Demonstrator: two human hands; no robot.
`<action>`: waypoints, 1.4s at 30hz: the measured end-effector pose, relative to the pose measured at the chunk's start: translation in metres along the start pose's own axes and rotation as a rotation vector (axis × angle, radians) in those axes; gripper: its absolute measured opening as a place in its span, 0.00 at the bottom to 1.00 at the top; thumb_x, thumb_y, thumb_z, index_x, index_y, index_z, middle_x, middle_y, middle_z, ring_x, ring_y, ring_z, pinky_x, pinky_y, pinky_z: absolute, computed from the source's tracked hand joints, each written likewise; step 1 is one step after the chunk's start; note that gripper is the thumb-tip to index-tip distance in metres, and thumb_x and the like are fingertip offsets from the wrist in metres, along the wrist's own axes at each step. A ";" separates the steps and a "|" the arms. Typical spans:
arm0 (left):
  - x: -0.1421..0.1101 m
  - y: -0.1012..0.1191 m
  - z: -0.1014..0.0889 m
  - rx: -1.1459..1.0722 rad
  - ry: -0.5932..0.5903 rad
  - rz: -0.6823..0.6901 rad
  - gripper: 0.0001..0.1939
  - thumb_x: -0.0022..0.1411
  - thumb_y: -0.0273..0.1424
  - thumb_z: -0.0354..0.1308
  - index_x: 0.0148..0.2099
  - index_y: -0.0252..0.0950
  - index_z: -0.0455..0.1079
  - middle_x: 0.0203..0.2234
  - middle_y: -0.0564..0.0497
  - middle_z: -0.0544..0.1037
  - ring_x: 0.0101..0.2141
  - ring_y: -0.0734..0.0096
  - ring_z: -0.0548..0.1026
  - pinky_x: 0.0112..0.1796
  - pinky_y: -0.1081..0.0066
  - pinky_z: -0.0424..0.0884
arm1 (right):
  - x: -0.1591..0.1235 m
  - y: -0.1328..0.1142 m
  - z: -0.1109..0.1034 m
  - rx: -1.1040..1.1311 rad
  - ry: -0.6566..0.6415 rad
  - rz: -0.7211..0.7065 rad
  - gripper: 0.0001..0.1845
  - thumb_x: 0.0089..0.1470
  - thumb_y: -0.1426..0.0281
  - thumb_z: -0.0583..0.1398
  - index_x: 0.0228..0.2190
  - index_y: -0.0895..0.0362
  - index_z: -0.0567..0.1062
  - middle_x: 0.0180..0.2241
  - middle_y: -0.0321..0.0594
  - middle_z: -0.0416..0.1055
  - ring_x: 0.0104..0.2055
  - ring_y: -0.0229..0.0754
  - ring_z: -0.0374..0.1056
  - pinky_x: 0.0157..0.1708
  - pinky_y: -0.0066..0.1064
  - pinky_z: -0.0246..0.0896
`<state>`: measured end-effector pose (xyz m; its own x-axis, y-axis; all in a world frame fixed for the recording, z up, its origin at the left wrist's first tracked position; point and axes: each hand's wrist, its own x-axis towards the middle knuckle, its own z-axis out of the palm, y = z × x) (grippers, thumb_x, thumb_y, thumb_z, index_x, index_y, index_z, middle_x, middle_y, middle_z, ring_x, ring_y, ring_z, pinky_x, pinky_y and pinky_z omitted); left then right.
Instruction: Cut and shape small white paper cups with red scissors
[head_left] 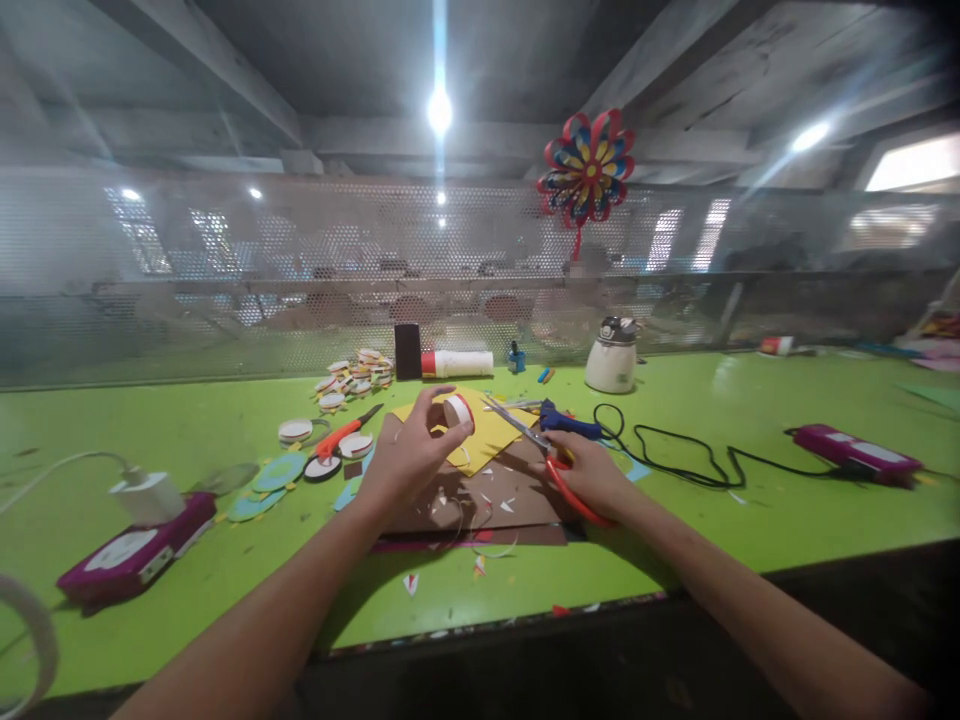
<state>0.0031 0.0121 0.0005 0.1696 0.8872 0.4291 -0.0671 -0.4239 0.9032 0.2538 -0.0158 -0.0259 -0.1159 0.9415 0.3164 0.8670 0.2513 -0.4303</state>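
My left hand (pixel 409 450) is closed around a short white paper cup piece (pixel 459 413) with a red edge, gripped between thumb and fingers. In my right hand (pixel 589 470) is a pair of scissors (pixel 525 428) with orange-red handles. The blades point up and left toward the cup piece, and their tips are a short way from it. Beneath both hands lie yellow paper (pixel 487 445) and a brown board (pixel 510 495) scattered with small paper scraps. Behind the right hand rests a blue glue gun (pixel 566 420).
Orange-handled scissors (pixel 341 437), cut rings and light-blue discs (pixel 281 472) lie left. Cup pieces (pixel 356 378) are piled behind. A white cup stack (pixel 465 363), cream jar (pixel 611 358) and paper flower (pixel 590 170) stand farther back. Purple power strips (pixel 139 550) flank the workspace; a black cord (pixel 690 465) runs right.
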 end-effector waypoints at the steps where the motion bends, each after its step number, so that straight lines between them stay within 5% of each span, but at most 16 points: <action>1: 0.001 0.002 -0.001 0.002 -0.004 0.005 0.24 0.52 0.34 0.67 0.52 0.41 0.68 0.38 0.47 0.81 0.41 0.61 0.77 0.44 0.63 0.71 | -0.001 0.001 -0.006 0.043 -0.014 -0.027 0.20 0.62 0.61 0.60 0.52 0.58 0.71 0.50 0.45 0.73 0.48 0.47 0.72 0.48 0.46 0.69; 5: 0.006 0.011 -0.007 0.011 -0.087 0.015 0.23 0.51 0.34 0.69 0.48 0.37 0.67 0.39 0.44 0.80 0.40 0.61 0.77 0.44 0.63 0.71 | -0.007 0.007 -0.032 0.176 -0.144 -0.143 0.27 0.58 0.57 0.59 0.52 0.63 0.73 0.40 0.44 0.79 0.41 0.47 0.75 0.42 0.38 0.72; 13: 0.012 0.020 -0.022 -0.030 -0.235 -0.008 0.23 0.57 0.34 0.67 0.55 0.40 0.71 0.46 0.43 0.78 0.45 0.61 0.75 0.44 0.65 0.71 | -0.007 0.006 -0.061 0.263 -0.266 -0.281 0.24 0.52 0.64 0.63 0.50 0.58 0.76 0.46 0.44 0.78 0.46 0.49 0.74 0.47 0.36 0.70; 19: 0.019 0.026 -0.027 0.048 -0.309 0.000 0.21 0.60 0.35 0.64 0.56 0.43 0.72 0.48 0.43 0.77 0.43 0.64 0.73 0.35 0.71 0.70 | 0.001 -0.003 -0.060 0.234 -0.289 -0.390 0.17 0.51 0.66 0.63 0.44 0.56 0.78 0.38 0.40 0.78 0.44 0.50 0.73 0.45 0.38 0.68; 26: 0.022 0.033 -0.040 0.022 -0.446 -0.012 0.20 0.61 0.35 0.64 0.55 0.41 0.72 0.54 0.42 0.75 0.38 0.71 0.73 0.34 0.73 0.70 | 0.004 -0.015 -0.059 0.220 -0.287 -0.417 0.20 0.50 0.66 0.64 0.46 0.57 0.78 0.41 0.41 0.78 0.38 0.47 0.72 0.38 0.35 0.67; 33: 0.013 0.023 -0.051 -0.054 -0.374 -0.003 0.19 0.61 0.32 0.64 0.55 0.42 0.73 0.53 0.42 0.76 0.42 0.69 0.75 0.36 0.74 0.71 | 0.001 -0.029 -0.045 0.221 -0.212 -0.437 0.18 0.51 0.64 0.64 0.44 0.56 0.80 0.40 0.43 0.80 0.39 0.50 0.73 0.38 0.39 0.67; 42: 0.009 0.019 -0.063 -0.044 -0.364 -0.163 0.25 0.59 0.31 0.67 0.59 0.38 0.71 0.52 0.39 0.77 0.42 0.65 0.78 0.35 0.73 0.75 | 0.000 -0.027 -0.029 0.125 -0.126 -0.505 0.16 0.54 0.60 0.64 0.44 0.52 0.80 0.34 0.40 0.80 0.32 0.46 0.74 0.32 0.35 0.69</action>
<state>-0.0588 0.0234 0.0223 0.5186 0.8162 0.2547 -0.0512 -0.2677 0.9621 0.2446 -0.0294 0.0104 -0.5678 0.7144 0.4090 0.6251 0.6974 -0.3504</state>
